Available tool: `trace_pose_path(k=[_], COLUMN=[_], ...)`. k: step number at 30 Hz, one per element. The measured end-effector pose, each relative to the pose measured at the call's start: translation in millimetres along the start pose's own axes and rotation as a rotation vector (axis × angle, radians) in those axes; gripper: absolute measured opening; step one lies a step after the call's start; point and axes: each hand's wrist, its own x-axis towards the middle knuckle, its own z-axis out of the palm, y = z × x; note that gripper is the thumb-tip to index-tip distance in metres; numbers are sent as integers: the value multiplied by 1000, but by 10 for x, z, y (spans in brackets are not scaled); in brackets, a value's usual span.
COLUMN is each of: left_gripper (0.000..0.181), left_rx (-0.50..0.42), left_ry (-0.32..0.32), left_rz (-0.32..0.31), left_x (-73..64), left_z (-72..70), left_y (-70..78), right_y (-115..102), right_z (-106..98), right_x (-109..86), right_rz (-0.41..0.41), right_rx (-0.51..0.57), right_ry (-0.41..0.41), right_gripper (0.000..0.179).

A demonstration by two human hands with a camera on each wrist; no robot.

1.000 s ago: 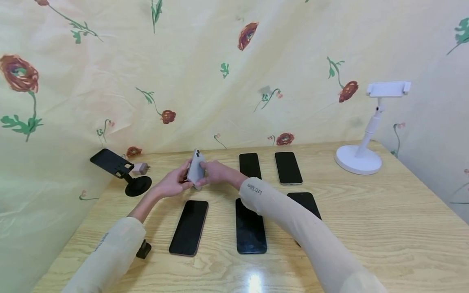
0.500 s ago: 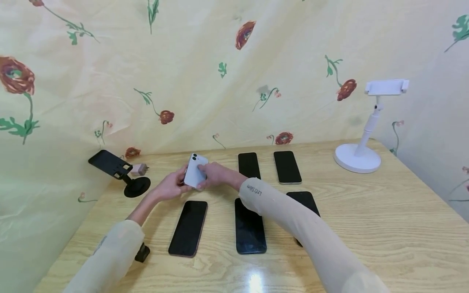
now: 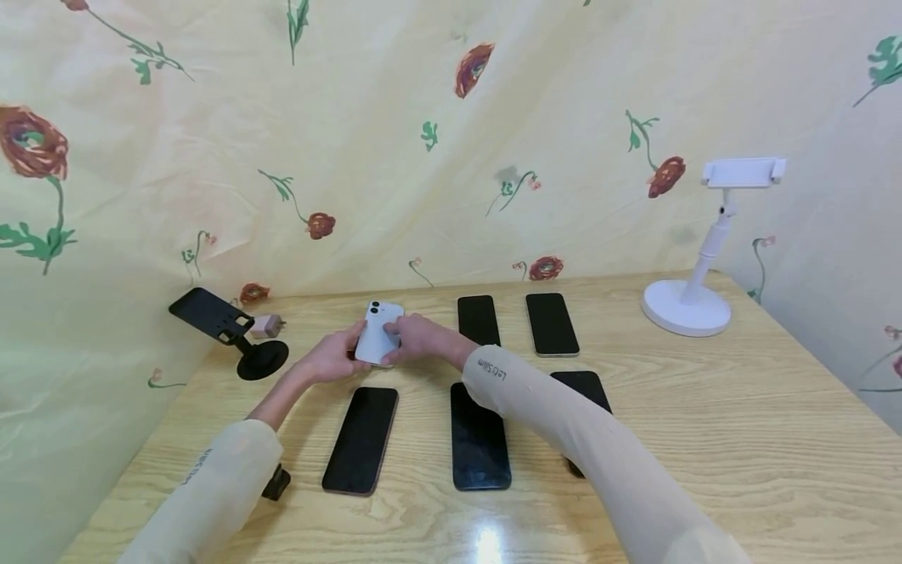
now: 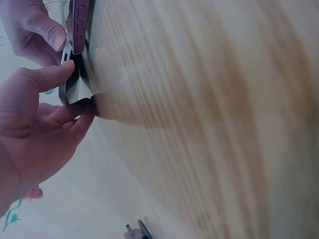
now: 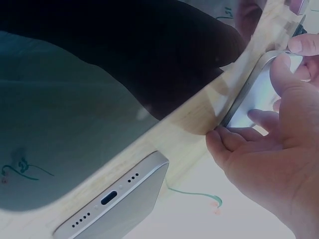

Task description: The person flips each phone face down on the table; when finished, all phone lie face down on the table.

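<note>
Both hands hold a phone with a pale back and a dual camera [image 3: 377, 338] at the back left of the table, its back facing up. My left hand [image 3: 334, 356] grips its left edge; in the left wrist view the thumb lies on the edge of the phone [image 4: 63, 88] and the fingers curl beneath it. From the other side, my right hand [image 3: 420, 338] grips it. The right wrist view shows the right hand's fingers around the edges of the phone [image 5: 251, 94], one fingertip on its back. The phone is close over the table.
Black-screened phones lie nearby: one at front left [image 3: 361, 440], one in the middle [image 3: 481, 446], one behind the right forearm [image 3: 479, 317], and others farther right [image 3: 553, 323]. A black phone stand [image 3: 262, 360] and charger plug [image 3: 266, 326] are left; a white stand [image 3: 687, 304] is right.
The phone was tilted up on its side a second ago; it has turned to lie flatter, its back facing up, and come slightly lower. Both hands kept their grip.
</note>
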Motion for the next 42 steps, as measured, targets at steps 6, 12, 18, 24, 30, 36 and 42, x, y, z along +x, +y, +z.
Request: trace_pose_path(k=[6,12,18,24,30,36,42], left_gripper=[76,77,75,69,65,64,62], left_rx=[130,191,206,232,231,237,236], left_ry=[-33,-49,-58,-28,-10,-26,-34], left_rz=[-59,-83,-110,-113,-134,-155,-184], left_x=[22,33,32,37,47,43,37], left_z=[-16,-18,3,31,46,43,31], left_y=[47,83,104,119,129,141,165], right_y=[-10,-27,-32,-23,-24,-42,-47], right_z=[8,11,17,17,20,3,-4], right_x=[-20,-40,-57,-46,-37,-52,-60], right_rz=[41,58,62,82,89,90,91], right_rx=[27,34,38,22,10,2,-21], right_ry=[-9,-9,-10,-11,-21,-43,-53], right_gripper=[76,75,75,73,73,73,73])
